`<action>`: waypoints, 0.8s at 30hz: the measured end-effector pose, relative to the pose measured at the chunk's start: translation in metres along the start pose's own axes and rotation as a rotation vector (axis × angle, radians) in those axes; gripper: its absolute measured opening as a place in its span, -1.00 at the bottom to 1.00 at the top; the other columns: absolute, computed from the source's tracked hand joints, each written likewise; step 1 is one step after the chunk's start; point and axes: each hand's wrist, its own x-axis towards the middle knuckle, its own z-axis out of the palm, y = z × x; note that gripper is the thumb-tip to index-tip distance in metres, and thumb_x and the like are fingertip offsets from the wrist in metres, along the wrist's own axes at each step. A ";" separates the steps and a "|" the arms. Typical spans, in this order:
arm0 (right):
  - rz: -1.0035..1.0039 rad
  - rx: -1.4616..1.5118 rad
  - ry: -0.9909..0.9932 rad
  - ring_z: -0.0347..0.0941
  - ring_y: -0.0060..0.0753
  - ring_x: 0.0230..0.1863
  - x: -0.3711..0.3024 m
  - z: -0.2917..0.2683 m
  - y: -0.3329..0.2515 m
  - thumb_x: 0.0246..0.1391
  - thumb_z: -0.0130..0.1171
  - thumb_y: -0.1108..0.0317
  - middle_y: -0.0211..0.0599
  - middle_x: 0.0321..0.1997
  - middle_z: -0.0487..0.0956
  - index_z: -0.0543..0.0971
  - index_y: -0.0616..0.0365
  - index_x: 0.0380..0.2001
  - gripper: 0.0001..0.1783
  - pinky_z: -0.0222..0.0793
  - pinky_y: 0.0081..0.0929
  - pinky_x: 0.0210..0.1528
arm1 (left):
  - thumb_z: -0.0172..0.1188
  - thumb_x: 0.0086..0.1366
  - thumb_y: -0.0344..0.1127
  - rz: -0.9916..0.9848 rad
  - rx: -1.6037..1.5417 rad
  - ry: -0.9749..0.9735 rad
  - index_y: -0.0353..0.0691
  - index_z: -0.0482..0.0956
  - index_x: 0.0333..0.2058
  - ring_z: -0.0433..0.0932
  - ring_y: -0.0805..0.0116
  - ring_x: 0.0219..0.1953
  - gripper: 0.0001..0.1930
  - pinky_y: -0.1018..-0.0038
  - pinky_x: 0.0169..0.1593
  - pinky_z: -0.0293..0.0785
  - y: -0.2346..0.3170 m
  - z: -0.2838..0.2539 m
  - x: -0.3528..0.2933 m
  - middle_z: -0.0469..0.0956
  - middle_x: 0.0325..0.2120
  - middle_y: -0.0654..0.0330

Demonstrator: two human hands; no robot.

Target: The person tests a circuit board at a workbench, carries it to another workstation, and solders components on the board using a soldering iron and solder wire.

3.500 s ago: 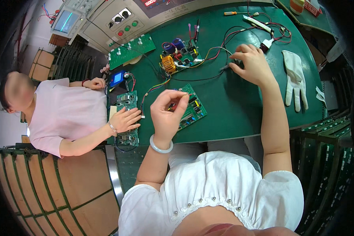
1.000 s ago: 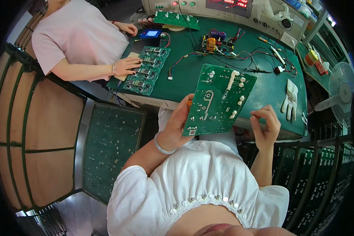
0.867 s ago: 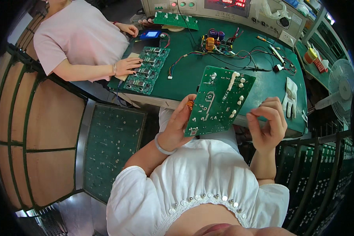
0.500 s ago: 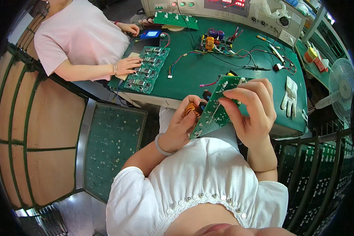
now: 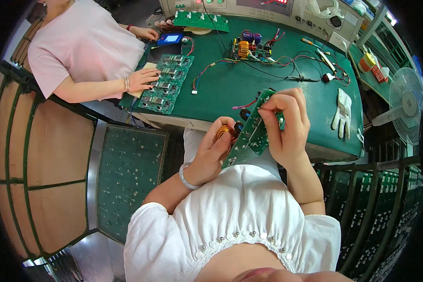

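Note:
A green circuit board (image 5: pixel 247 142) is held up on a slant in front of my lap, its soldered side turned toward my right. My left hand (image 5: pixel 210 152) is wrapped round the component side, fingers closed about a copper-wound coil (image 5: pixel 224 132). Dark parts and a pink wire stick out past the board's far edge. My right hand (image 5: pixel 288 123) has thumb and forefinger bent together against the soldered face near the upper corner. Whether those fingertips hold something small cannot be made out.
On the green bench lie a wired power board (image 5: pixel 252 48), probe leads (image 5: pixel 301 79) and a white glove (image 5: pixel 343 113). A co-worker's hand (image 5: pixel 143 79) rests by a panel of boards (image 5: pixel 167 84) at left. A fan (image 5: pixel 409 101) stands at right; racks (image 5: pixel 362 197) flank me.
The board has turned more edge-on to me. My right hand has shifted a little left along with it, its fingers still at the upper corner. My left hand keeps its hold.

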 end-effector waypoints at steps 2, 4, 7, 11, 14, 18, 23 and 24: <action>0.044 0.023 -0.020 0.31 -0.21 -0.38 -0.004 0.004 0.006 -0.12 0.24 0.54 -0.29 -0.40 0.43 0.45 0.16 -0.38 -0.79 0.18 -0.36 -0.29 | -0.01 0.41 -0.12 -0.055 -0.053 0.147 -0.17 0.26 -0.05 0.40 0.70 -0.30 -0.70 0.74 -0.23 0.36 0.001 0.011 0.000 0.40 -0.26 0.34; 0.090 0.040 -0.028 0.30 -0.20 -0.38 -0.007 0.005 0.010 -0.11 0.23 0.55 -0.29 -0.40 0.42 0.45 0.17 -0.37 -0.80 0.19 -0.36 -0.28 | -0.03 0.42 -0.14 -0.076 -0.062 0.148 -0.17 0.28 -0.05 0.41 0.70 -0.33 -0.72 0.74 -0.25 0.37 -0.002 0.007 0.000 0.41 -0.27 0.35; 0.174 0.126 -0.047 0.32 -0.24 -0.39 -0.014 0.004 0.013 -0.08 0.21 0.58 -0.27 -0.41 0.42 0.44 0.22 -0.38 -0.82 0.25 -0.40 -0.27 | -0.04 0.43 -0.14 -0.122 -0.129 0.184 -0.18 0.30 -0.05 0.42 0.70 -0.36 -0.73 0.72 -0.28 0.38 -0.004 0.009 -0.002 0.43 -0.30 0.36; 0.250 0.277 0.003 0.38 -0.39 -0.40 -0.029 -0.002 0.017 -0.01 0.20 0.60 -0.24 -0.41 0.43 0.45 0.28 -0.38 -0.86 0.34 -0.53 -0.34 | -0.04 0.43 -0.12 -0.215 -0.301 0.295 -0.19 0.33 -0.07 0.43 0.68 -0.39 -0.72 0.68 -0.32 0.40 -0.004 0.013 -0.011 0.45 -0.34 0.37; 0.255 0.140 -0.011 0.41 -0.27 -0.35 -0.043 -0.006 0.005 -0.07 0.26 0.56 -0.25 -0.39 0.46 0.49 0.24 -0.35 -0.81 0.33 -0.44 -0.28 | -0.04 0.43 -0.12 -0.166 -0.201 0.226 -0.17 0.33 -0.09 0.40 0.69 -0.45 -0.74 0.70 -0.37 0.37 -0.018 0.001 -0.026 0.43 -0.39 0.39; 0.227 0.082 -0.034 0.36 -0.12 -0.29 -0.061 0.002 -0.011 -0.19 0.32 0.50 -0.27 -0.40 0.46 0.50 0.14 -0.38 -0.75 0.24 -0.28 -0.20 | -0.02 0.42 -0.12 -0.151 -0.095 0.281 -0.14 0.33 -0.10 0.30 0.71 -0.51 -0.75 0.73 -0.44 0.27 -0.030 0.013 -0.043 0.39 -0.43 0.42; 0.282 0.071 -0.024 0.36 -0.09 -0.29 -0.097 0.006 -0.019 -0.17 0.24 0.60 -0.23 -0.42 0.43 0.45 0.15 -0.42 -0.78 0.26 -0.30 -0.19 | 0.02 0.40 -0.15 -0.078 0.127 0.275 -0.14 0.33 -0.06 0.18 0.69 -0.47 -0.74 0.73 -0.44 0.09 -0.076 -0.017 -0.067 0.26 -0.43 0.44; 0.269 0.034 -0.017 0.36 -0.11 -0.29 -0.106 0.008 -0.022 -0.18 0.24 0.57 -0.26 -0.43 0.43 0.43 0.13 -0.43 -0.78 0.23 -0.30 -0.20 | 0.00 0.41 -0.16 -0.066 0.148 0.253 -0.15 0.32 -0.06 0.18 0.69 -0.46 -0.75 0.74 -0.42 0.09 -0.080 -0.019 -0.074 0.25 -0.41 0.44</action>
